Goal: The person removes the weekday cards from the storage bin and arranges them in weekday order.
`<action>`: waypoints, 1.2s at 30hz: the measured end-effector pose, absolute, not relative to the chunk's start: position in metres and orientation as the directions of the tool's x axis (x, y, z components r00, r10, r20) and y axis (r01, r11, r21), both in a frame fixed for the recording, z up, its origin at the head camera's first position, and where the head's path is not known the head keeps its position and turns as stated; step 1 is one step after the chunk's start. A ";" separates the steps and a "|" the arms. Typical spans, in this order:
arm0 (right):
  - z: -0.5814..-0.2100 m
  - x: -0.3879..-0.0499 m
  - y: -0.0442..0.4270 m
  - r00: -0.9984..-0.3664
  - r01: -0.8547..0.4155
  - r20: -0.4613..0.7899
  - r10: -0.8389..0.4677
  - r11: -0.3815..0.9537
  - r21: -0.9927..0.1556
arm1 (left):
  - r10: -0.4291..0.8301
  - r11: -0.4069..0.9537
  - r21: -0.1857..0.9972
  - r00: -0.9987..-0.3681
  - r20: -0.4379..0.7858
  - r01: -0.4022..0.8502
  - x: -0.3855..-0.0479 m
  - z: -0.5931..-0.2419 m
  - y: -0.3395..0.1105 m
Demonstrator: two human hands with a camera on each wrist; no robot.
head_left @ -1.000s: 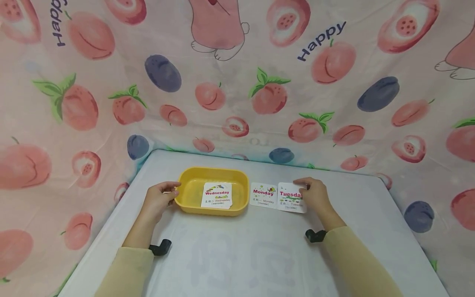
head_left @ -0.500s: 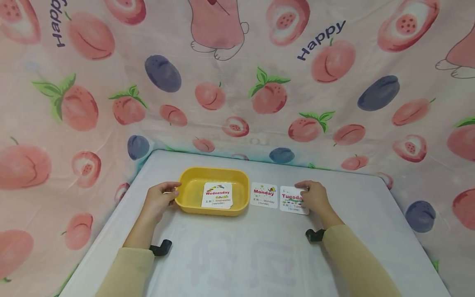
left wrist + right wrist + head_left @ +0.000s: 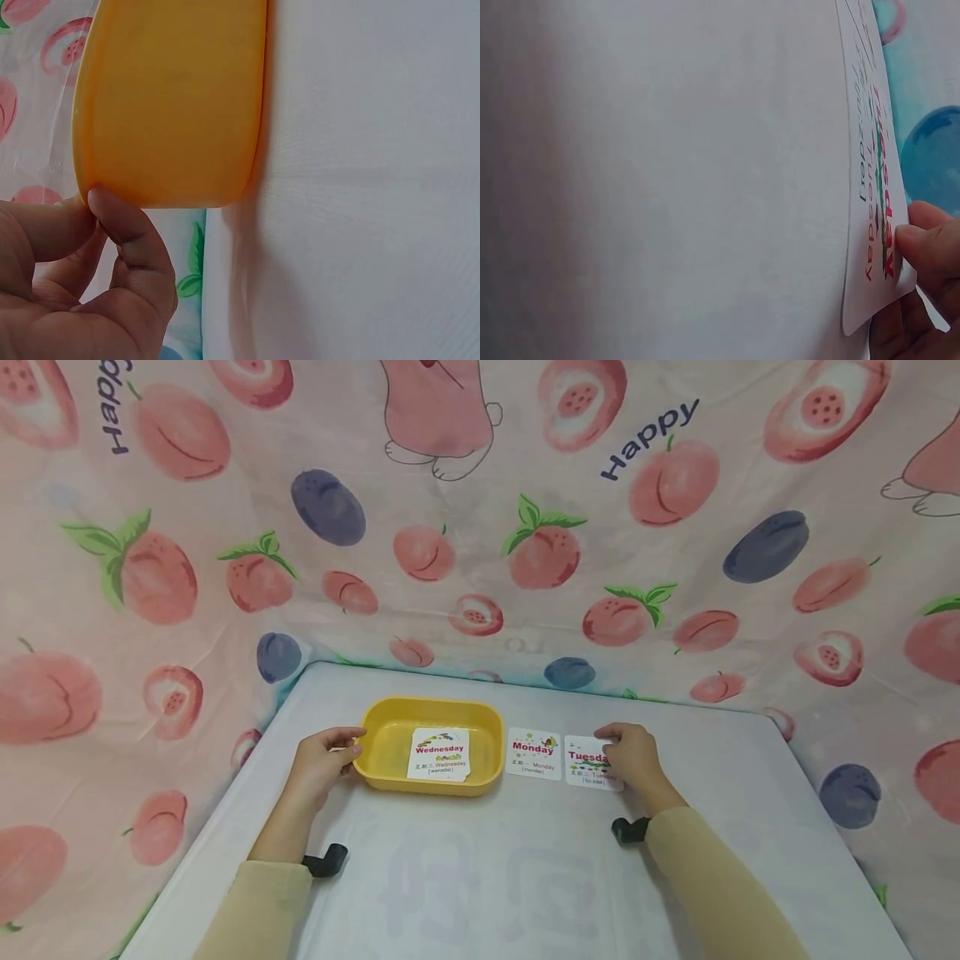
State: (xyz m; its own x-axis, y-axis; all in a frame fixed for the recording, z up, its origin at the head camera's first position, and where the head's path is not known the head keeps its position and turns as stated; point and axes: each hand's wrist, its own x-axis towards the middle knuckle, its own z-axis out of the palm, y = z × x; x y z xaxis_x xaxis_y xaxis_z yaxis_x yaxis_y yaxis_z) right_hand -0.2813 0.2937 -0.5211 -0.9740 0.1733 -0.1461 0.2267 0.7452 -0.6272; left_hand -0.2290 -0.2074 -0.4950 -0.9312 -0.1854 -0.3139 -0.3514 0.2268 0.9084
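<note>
A yellow plastic tray (image 3: 367, 783) stands on the white table, and a stack of white cards with a Wednesday card (image 3: 439, 756) on top lies inside it. My left hand (image 3: 318, 766) pinches the tray's left rim; in the left wrist view, thumb and finger meet at the corner of the yellow wall (image 3: 176, 105). To the right of the tray lies a Monday card (image 3: 533, 755). Beside it, with a narrow gap between, is a Tuesday card (image 3: 588, 763). My right hand (image 3: 636, 762) holds this card by its right edge, thumb on the printed face (image 3: 877, 225).
The white tabletop (image 3: 480, 877) spreads in front of the tray and cards. A fruit-patterned cloth (image 3: 480, 527) hangs behind the table and along its sides. Black wrist-worn pieces (image 3: 327, 861) show at both sleeves.
The Tuesday card first shifts right, opening a gap from the Monday card, then moves very slightly back left with my right hand. My left hand and the tray stay still.
</note>
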 end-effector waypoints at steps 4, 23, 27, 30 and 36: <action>-0.521 -0.282 0.293 -0.975 0.223 -0.127 0.185 0.748 -0.625 | -0.185 0.227 0.909 -0.932 -0.313 -0.350 -0.229 -0.495 -0.207; -0.526 -0.281 0.293 -0.973 0.209 -0.067 0.219 0.729 -0.651 | -0.181 0.223 0.917 -0.938 -0.296 -0.332 -0.230 -0.497 -0.208; -0.525 -0.282 0.292 -0.975 0.204 -0.070 0.213 0.719 -0.664 | -0.179 0.224 0.918 -0.939 -0.292 -0.328 -0.230 -0.497 -0.208; -0.524 -0.282 0.292 -0.977 0.197 -0.070 0.204 0.715 -0.671 | -0.181 0.226 0.917 -0.939 -0.292 -0.329 -0.231 -0.497 -0.208; -0.522 -0.283 0.287 -0.981 0.174 -0.052 0.188 0.723 -0.669 | -0.177 0.201 0.930 -0.945 -0.274 -0.307 -0.230 -0.498 -0.209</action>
